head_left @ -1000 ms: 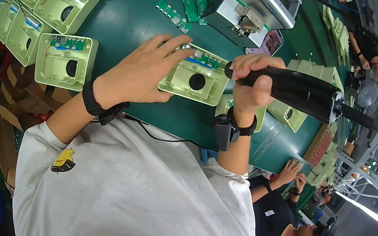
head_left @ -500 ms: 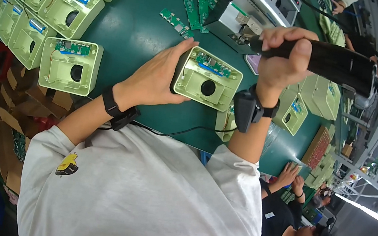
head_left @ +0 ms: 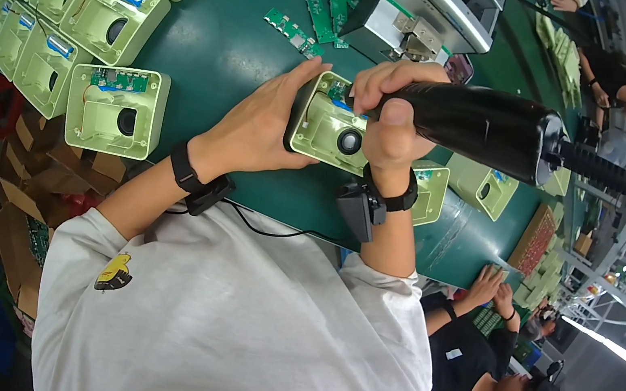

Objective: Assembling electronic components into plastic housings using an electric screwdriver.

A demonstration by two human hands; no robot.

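My left hand [head_left: 264, 118] grips the left side of a pale green plastic housing [head_left: 320, 138], its open side up on the green table. Inside are a round black speaker [head_left: 349, 141] and a green circuit board [head_left: 338, 88], partly covered by my other hand. My right hand [head_left: 395, 114] is wrapped round a black electric screwdriver [head_left: 479, 128] with a cable at its back end. The screwdriver's tip is hidden behind my fingers, over the housing's right part; whether it touches anything I cannot tell.
Several similar housings [head_left: 117, 9] with blue cells crowd the left, one housing [head_left: 111, 137] nearest. Loose circuit boards [head_left: 296, 33] lie at the back beside a silver machine [head_left: 409, 27]. More housings [head_left: 482, 185] stand at right, where a co-worker [head_left: 482, 370] sits. Cartons [head_left: 19, 239] are at lower left.
My right hand has brought the screwdriver from beside the silver machine left and nearer, over the housing. My left hand stays on the housing, which has hardly moved.
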